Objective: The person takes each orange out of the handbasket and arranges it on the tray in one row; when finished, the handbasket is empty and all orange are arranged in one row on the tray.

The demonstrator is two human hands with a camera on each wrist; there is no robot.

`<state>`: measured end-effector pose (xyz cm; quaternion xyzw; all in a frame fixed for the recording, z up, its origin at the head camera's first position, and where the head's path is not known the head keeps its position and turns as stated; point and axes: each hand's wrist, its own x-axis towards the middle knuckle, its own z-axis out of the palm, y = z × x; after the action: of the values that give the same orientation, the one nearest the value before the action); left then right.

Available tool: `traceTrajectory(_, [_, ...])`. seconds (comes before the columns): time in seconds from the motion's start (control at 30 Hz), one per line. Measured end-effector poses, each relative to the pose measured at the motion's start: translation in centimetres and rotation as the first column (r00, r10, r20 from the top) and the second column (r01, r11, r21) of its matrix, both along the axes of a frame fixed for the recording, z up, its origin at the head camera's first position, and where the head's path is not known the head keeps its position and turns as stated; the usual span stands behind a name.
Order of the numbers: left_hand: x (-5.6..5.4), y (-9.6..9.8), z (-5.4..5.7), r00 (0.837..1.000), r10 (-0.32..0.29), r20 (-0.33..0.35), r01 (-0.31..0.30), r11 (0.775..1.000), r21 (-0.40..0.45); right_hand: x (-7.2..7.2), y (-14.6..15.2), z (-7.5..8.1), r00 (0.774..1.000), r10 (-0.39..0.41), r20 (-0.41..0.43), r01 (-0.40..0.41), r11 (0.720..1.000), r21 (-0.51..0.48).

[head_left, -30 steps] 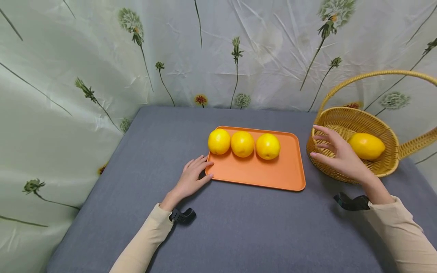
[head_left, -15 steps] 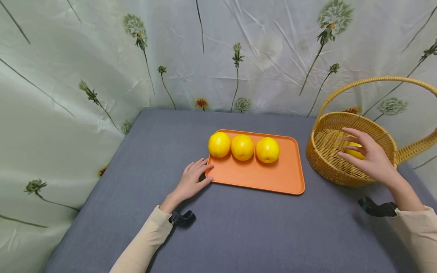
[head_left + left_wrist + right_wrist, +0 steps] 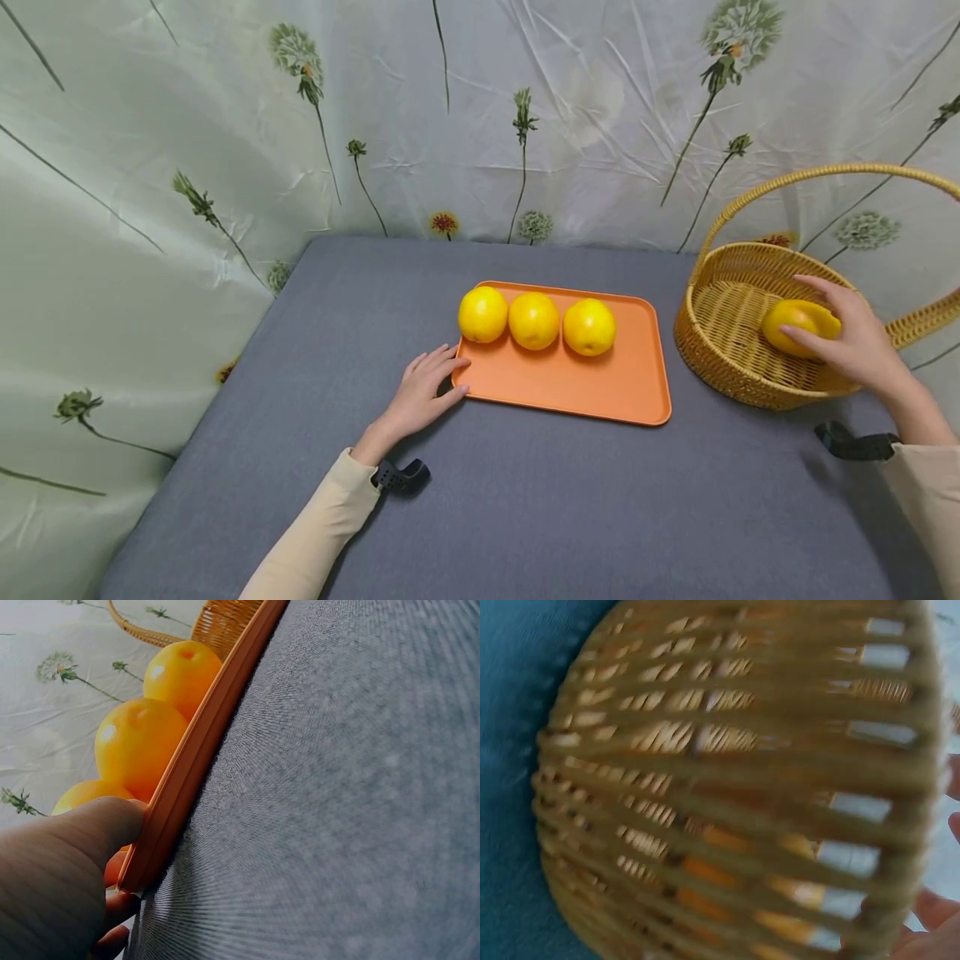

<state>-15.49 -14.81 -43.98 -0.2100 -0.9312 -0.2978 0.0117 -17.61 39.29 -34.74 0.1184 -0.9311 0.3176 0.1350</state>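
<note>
Three yellow oranges, the left one (image 3: 482, 314), the middle one (image 3: 534, 321) and the right one (image 3: 589, 327), sit in a row along the back of an orange tray (image 3: 585, 392). My left hand (image 3: 422, 396) rests at the tray's front left corner, thumb and fingertips on the rim with fingers fairly straight. In a wicker basket (image 3: 727, 333) lies an oblong yellow fruit (image 3: 791, 321). Over it hovers my right hand (image 3: 862, 342), thumb and fingers spread, overlapping the fruit in the head view. The right wrist view catches only its fingers (image 3: 934, 911), above the basket rim.
A tall arched basket handle (image 3: 810, 173) rises over the right hand. Grey cloth (image 3: 525, 500) covers the table, and a curtain with printed dandelions (image 3: 570, 125) hangs at its back and left. Each wrist wears a black camera band (image 3: 405, 477).
My right hand has moved right, from the basket's left side to over the fruit inside. My left hand, the tray and its oranges keep their places.
</note>
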Motion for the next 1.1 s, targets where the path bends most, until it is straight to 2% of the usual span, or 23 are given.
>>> traceTrajectory(0.13, [0.1, 0.0, 0.0, 1.000, 0.000, 0.004, 0.000, 1.000, 0.000, -0.2, 0.9, -0.5, 0.999, -0.013, 0.040, 0.012, 1.000, 0.026])
traceTrajectory(0.4, [0.1, 0.0, 0.1, 1.000, 0.001, 0.008, -0.001, 1.000, 0.001, -1.4, 2.2, -1.2, 0.999, 0.036, 0.023, -0.038, 0.994, 0.104])
traceTrajectory(0.77, [-0.1, 0.0, 0.2, 1.000, -0.003, -0.001, 0.003, 1.000, 0.008, -2.1, 3.1, -1.4, 0.995, 0.059, 0.078, -0.076, 0.967, 0.243])
traceTrajectory(0.97, [0.0, 0.0, 0.1, 1.000, -0.001, 0.000, 0.001, 1.000, 0.006, -2.5, 3.1, -1.7, 0.989, 0.088, 0.119, -0.125, 0.925, 0.358])
traceTrajectory(1.1, [0.0, 0.0, 0.1, 1.000, -0.002, 0.000, 0.002, 1.000, 0.003, -2.7, 3.1, -2.0, 0.984, 0.066, 0.165, -0.132, 0.892, 0.432])
